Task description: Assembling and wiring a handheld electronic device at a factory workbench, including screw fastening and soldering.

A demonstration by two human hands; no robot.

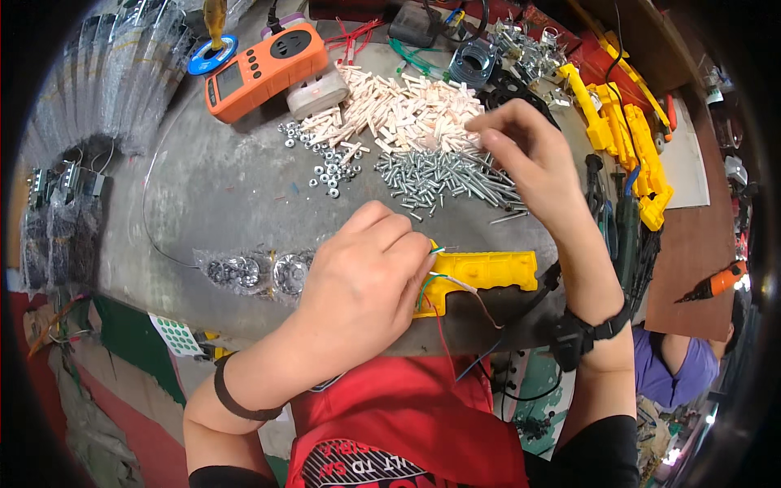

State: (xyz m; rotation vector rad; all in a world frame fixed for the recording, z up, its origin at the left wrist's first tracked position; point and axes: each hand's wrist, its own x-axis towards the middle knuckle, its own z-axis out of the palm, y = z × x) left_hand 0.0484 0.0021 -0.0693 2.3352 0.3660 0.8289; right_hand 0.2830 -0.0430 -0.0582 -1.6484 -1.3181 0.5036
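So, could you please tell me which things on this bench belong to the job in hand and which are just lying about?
In use:
left hand on the yellow housing and its wires
right hand picking at the white sleeves
screws

Lying about:
orange meter
nuts
blue tape roll
yellow housings at right

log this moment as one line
left hand: holding yellow housing with wires | right hand: picking at white pegs pile | screws beside
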